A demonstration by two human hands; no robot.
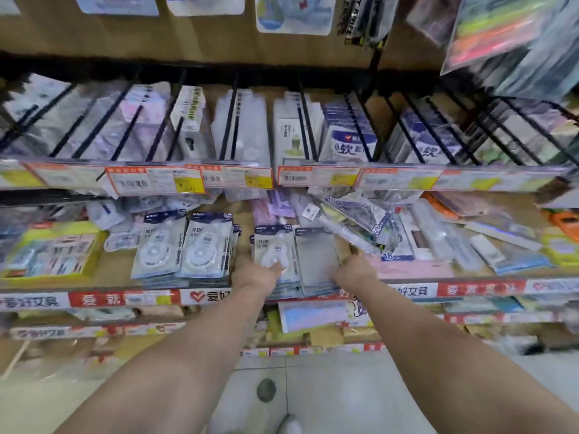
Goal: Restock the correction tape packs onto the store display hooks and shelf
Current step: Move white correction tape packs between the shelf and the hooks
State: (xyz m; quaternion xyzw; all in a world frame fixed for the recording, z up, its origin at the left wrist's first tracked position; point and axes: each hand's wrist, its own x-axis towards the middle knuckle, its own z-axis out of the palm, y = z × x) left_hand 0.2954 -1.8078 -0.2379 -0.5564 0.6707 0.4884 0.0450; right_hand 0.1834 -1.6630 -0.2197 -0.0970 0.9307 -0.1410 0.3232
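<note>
1. On the middle shelf (pixel 103 277), both hands reach into the correction tape stacks; frame is motion-blurred.
2. Left hand (pixel 257 274) rests on the face-up correction tape pack (pixel 271 252) topping the left of two side-by-side piles; fingers look fairly straight, pressing rather than gripping.
3. Right hand (pixel 352 270) sits at the right edge of the neighbouring pile (pixel 315 255), whose top pack lies back-side up; whether its fingers curl round the edge, cannot tell.
4. Two more tape stacks (pixel 185 245) lie further left on the same shelf, neat and face up.
5. Display hooks (pixel 232 126) above carry other hanging packs; price tag strip (pixel 188 180) runs below them.
6. Loose rulers (pixel 360 220) and mixed packets crowd just right of the right hand.
7. Step, as judged: squaring the piles. Do it well by pushing both sides inward together, keeping edges flush and clear of the shelf lip.
8. Risk: nudging the rulers onto the pile; probably flip the reversed pack.
</note>
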